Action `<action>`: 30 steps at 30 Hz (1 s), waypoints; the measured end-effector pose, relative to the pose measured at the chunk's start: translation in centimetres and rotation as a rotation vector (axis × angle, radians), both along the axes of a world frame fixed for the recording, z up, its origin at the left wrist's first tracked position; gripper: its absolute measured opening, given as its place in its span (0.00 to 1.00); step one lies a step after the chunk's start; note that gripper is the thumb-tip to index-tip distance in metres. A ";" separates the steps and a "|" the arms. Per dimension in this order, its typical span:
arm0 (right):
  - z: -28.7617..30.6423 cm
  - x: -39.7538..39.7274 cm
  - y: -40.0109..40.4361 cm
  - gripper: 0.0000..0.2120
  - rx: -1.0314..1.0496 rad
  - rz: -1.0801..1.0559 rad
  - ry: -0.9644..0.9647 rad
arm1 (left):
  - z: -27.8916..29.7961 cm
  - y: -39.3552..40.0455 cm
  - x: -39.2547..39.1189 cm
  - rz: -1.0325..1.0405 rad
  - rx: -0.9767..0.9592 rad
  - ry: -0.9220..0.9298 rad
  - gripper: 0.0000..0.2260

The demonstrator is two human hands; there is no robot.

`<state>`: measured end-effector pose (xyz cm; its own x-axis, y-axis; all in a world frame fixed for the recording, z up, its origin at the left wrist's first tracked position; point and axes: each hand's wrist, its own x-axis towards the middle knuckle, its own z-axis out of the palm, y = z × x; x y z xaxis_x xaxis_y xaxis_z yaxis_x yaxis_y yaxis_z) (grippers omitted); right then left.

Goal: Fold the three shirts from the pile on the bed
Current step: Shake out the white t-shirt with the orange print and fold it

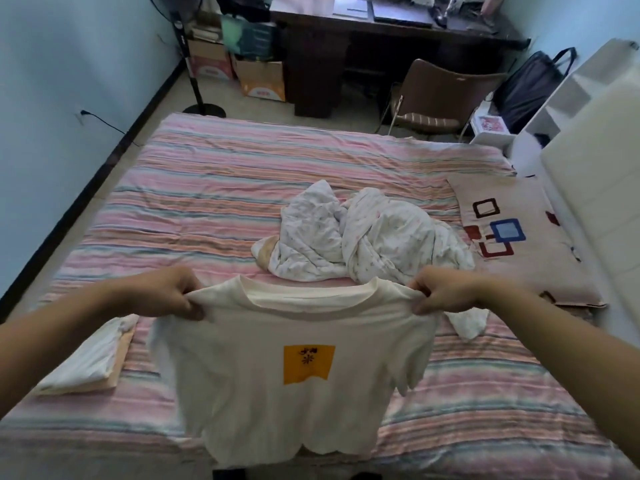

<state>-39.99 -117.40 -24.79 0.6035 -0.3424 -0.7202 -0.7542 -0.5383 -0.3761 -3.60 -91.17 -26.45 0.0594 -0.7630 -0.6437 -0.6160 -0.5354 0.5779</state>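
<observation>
cream shirt with orange patch held up over the striped bed, left hand and right hand each pinching a shoulder, crumpled pile beyond, folded shirt at left

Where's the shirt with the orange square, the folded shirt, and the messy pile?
Held shirt (277, 403), head view, on its front.
Folded shirt (86, 362), head view, on its top.
Pile (367, 240), head view, on its middle.
</observation>
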 end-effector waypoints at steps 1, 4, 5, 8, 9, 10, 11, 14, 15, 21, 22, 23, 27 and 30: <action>-1.3 0.7 -0.8 0.13 -0.042 0.011 0.005 | -1.2 -1.2 0.6 0.016 -0.007 -0.024 0.05; -4.7 2.3 -2.5 0.15 -0.137 0.002 0.025 | -4.8 -3.7 1.7 0.042 -0.020 -0.096 0.05; -6.2 2.6 -3.2 0.15 -0.160 -0.012 0.030 | -6.2 -4.5 2.0 0.059 -0.028 -0.119 0.05; -10.3 3.5 -4.7 0.08 -0.218 -0.050 0.028 | -10.3 -6.9 2.9 0.109 -0.039 -0.175 0.04; -11.6 3.8 -5.2 0.07 -0.235 -0.064 0.023 | -11.4 -7.5 3.2 0.105 -0.038 -0.188 0.03; -12.9 4.1 -5.7 0.07 -0.248 -0.092 0.016 | -12.5 -8.1 3.3 0.101 -0.032 -0.203 0.04; -14.2 4.2 -6.1 0.07 -0.257 -0.136 0.004 | -13.3 -8.7 3.3 0.107 -0.027 -0.220 0.04; -18.1 4.7 -7.0 0.09 -0.332 -0.284 -0.049 | -16.3 -10.6 3.5 0.220 -0.056 -0.268 0.06; -19.5 5.0 -7.1 0.09 -0.360 -0.304 -0.055 | -17.3 -11.3 3.6 0.261 -0.076 -0.280 0.08; -26.5 6.7 -8.2 0.09 -0.438 -0.423 -0.107 | -23.3 -14.7 4.3 0.330 -0.081 -0.371 0.05; -27.4 7.0 -8.5 0.09 -0.448 -0.450 -0.107 | -24.3 -15.2 4.3 0.355 -0.083 -0.389 0.06; -28.3 7.3 -8.8 0.10 -0.448 -0.476 -0.103 | -25.1 -15.6 4.4 0.388 -0.088 -0.402 0.06; -31.5 8.6 -10.5 0.11 -0.447 -0.548 -0.094 | -27.8 -17.6 4.8 0.575 -0.125 -0.377 0.06; -33.3 9.9 -11.9 0.13 -0.428 -0.669 -0.146 | -29.5 -19.2 5.3 0.752 -0.201 -0.326 0.04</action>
